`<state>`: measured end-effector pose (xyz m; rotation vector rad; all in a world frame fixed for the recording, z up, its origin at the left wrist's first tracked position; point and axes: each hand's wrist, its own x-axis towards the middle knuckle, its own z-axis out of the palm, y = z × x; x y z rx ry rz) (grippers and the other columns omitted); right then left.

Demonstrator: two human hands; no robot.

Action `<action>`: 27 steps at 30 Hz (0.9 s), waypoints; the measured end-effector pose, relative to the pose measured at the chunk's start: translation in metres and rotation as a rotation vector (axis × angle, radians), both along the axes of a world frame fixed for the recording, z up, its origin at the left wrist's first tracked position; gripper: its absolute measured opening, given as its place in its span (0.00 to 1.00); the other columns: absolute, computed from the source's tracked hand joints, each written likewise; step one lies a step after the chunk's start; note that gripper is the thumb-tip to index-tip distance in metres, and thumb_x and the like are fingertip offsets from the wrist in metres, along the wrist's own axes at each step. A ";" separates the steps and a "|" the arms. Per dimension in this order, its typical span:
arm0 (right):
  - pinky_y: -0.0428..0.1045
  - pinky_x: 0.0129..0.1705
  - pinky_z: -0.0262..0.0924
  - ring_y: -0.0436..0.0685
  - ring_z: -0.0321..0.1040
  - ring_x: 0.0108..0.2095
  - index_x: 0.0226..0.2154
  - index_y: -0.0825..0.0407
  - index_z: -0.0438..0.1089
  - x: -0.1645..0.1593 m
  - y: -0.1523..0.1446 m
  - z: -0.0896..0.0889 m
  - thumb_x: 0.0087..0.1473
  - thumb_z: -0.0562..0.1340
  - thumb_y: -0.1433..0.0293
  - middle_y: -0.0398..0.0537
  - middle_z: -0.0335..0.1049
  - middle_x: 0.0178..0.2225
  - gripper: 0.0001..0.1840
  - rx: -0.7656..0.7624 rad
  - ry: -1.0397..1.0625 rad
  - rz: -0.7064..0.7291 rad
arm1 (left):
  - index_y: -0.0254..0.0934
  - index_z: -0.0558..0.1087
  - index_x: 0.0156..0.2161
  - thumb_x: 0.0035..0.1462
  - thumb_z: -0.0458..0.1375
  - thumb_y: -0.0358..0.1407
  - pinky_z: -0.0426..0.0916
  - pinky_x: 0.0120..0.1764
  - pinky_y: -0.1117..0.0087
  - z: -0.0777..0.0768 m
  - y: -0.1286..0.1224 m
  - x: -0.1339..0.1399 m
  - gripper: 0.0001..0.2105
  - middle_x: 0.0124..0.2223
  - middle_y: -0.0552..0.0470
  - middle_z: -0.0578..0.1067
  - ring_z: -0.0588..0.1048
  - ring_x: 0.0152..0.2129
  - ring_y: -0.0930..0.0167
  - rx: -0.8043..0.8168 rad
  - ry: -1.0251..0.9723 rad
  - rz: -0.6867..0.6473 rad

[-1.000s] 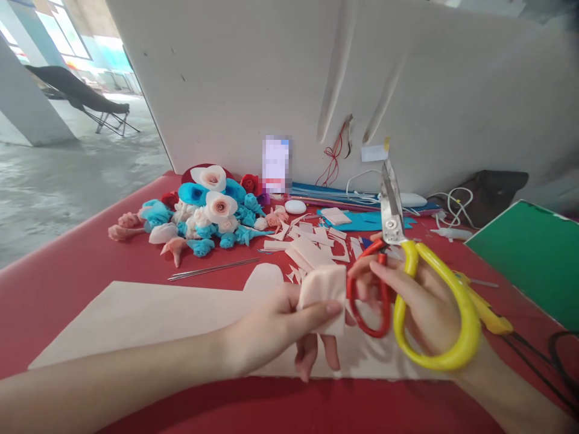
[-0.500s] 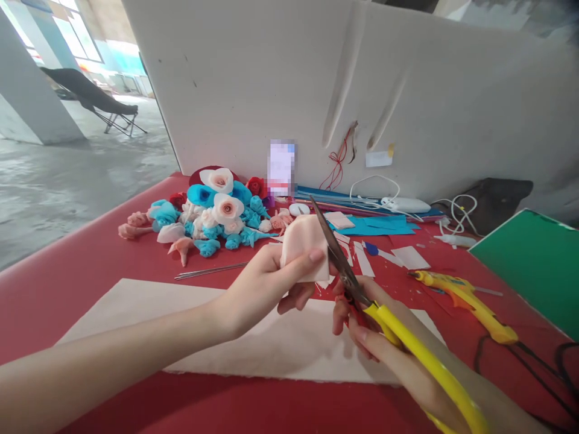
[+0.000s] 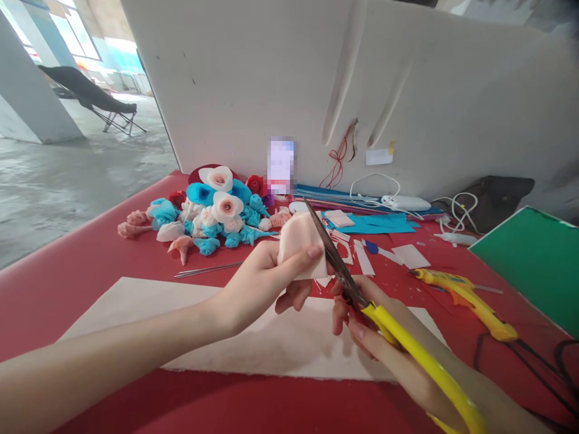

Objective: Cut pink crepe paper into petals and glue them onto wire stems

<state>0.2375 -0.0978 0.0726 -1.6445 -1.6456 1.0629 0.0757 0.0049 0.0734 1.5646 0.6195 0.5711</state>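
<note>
A folded pink foam piece (image 3: 302, 246) is pinched above the desk (image 3: 81, 265) by the left hand (image 3: 262, 283), thumb on its near face, fingers curled behind. Scissors (image 3: 362, 295) are gripped by the right hand (image 3: 384, 343), fingers wrapped through the handles, the blades laid against the piece's right edge. A pink sheet (image 3: 190, 325) is spread below; a glue gun (image 3: 465, 298) is seen to the right.

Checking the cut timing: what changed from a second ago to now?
The right hand swung the scissors from blades-up beside the work down to the right edge of the folded pink piece. The left hand lifted that piece up off the pink sheet, same pinch. In the last half second hardly anything moved. Flower pile and glue gun stayed put.
</note>
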 end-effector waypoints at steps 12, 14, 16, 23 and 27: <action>0.45 0.21 0.47 0.46 0.52 0.20 0.38 0.49 0.57 -0.007 0.000 -0.005 0.56 0.50 0.65 0.41 0.62 0.26 0.08 0.040 0.035 -0.063 | 0.33 0.59 0.12 0.60 0.46 0.43 0.55 0.19 0.77 0.003 0.000 0.001 0.27 0.12 0.56 0.61 0.58 0.11 0.82 0.079 0.004 -0.005; 0.44 0.19 0.44 0.45 0.49 0.18 0.39 0.50 0.58 -0.007 0.000 -0.010 0.57 0.50 0.65 0.41 0.62 0.24 0.08 0.076 0.067 -0.071 | 0.33 0.60 0.12 0.60 0.46 0.44 0.56 0.20 0.76 0.002 0.000 0.001 0.27 0.12 0.56 0.61 0.59 0.11 0.81 0.104 0.026 0.007; 0.43 0.17 0.42 0.44 0.48 0.17 0.39 0.51 0.58 -0.008 0.000 -0.019 0.57 0.50 0.65 0.40 0.61 0.22 0.09 0.124 0.110 -0.078 | 0.33 0.61 0.13 0.60 0.46 0.45 0.56 0.21 0.75 0.002 0.000 0.001 0.27 0.13 0.55 0.62 0.60 0.12 0.80 0.117 0.042 0.007; 0.43 0.16 0.45 0.43 0.45 0.14 0.39 0.50 0.56 -0.013 -0.002 -0.037 0.59 0.49 0.62 0.38 0.59 0.21 0.10 0.115 0.238 -0.100 | 0.34 0.59 0.12 0.60 0.46 0.44 0.57 0.21 0.76 0.003 -0.004 0.002 0.26 0.13 0.54 0.62 0.60 0.12 0.79 0.110 0.040 0.006; 0.43 0.16 0.45 0.44 0.45 0.15 0.38 0.50 0.56 -0.018 -0.003 -0.031 0.59 0.49 0.61 0.38 0.58 0.21 0.10 0.111 0.259 -0.089 | 0.34 0.60 0.12 0.60 0.45 0.44 0.57 0.21 0.76 0.003 -0.004 0.001 0.26 0.13 0.54 0.62 0.60 0.12 0.79 0.093 0.038 -0.029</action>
